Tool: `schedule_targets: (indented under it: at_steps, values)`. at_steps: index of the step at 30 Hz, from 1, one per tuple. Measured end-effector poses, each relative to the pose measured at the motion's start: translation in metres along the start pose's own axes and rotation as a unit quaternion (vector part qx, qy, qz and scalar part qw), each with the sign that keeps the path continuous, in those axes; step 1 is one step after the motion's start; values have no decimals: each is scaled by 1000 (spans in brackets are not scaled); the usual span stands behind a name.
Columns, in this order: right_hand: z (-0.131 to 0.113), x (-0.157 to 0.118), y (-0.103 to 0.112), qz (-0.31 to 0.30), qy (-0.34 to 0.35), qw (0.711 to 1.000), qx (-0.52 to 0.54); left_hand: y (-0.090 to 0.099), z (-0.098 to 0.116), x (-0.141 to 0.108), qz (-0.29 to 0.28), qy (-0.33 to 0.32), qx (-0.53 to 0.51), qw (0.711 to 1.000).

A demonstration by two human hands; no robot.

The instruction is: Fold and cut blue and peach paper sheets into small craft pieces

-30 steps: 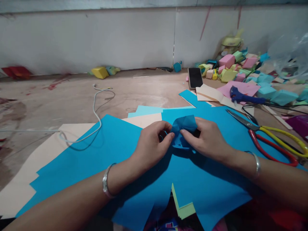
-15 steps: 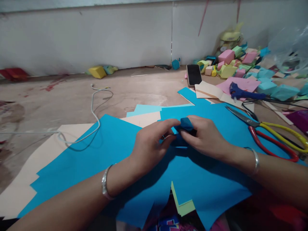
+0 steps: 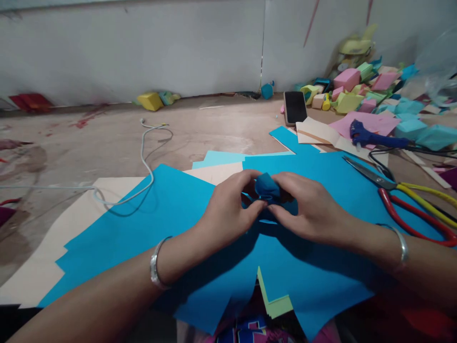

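A small folded blue paper piece [image 3: 267, 186] is pinched between my two hands, above large blue sheets [image 3: 171, 214]. My left hand [image 3: 230, 202] grips its left side, thumb at the lower edge. On the other side my right hand [image 3: 307, 202] holds it, its thumb close to the left thumb. Fingertips behind the piece are partly hidden. Pale peach sheets [image 3: 71, 224] and light green paper [image 3: 280, 306] show from under the blue ones.
Scissors [image 3: 385, 183] lie open at the right, near a blue glue gun [image 3: 378, 138]. A phone [image 3: 295, 108] lies behind. Small folded paper pieces [image 3: 346, 80] are heaped at the back right. A white cable [image 3: 143, 150] crosses the left side.
The blue piece has turned and shows more of its folded front. Both thumbs have come together below it. The whole view has shifted slightly.
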State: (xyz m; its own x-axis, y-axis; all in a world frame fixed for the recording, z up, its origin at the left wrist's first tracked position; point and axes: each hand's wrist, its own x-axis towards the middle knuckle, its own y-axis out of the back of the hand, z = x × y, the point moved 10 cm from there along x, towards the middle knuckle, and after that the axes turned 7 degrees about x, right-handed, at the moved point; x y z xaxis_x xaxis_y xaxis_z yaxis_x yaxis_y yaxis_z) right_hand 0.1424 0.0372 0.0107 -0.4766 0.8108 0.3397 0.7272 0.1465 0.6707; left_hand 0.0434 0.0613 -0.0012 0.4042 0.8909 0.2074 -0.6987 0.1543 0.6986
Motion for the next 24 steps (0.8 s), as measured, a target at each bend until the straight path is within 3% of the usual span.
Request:
schedule_targets:
  at_steps: [10,18,24]
  values:
    - [0,-4,6,10,-31,999,-6,-10,2,-1,-44,7,14,999]
    - [-7,-4,13,48,4,997,-58,-14,1,-4,-53,11,-48,997]
    - [-7,-5,13,55,1,998,-25,-9,-4,-4,-36,27,-67,997]
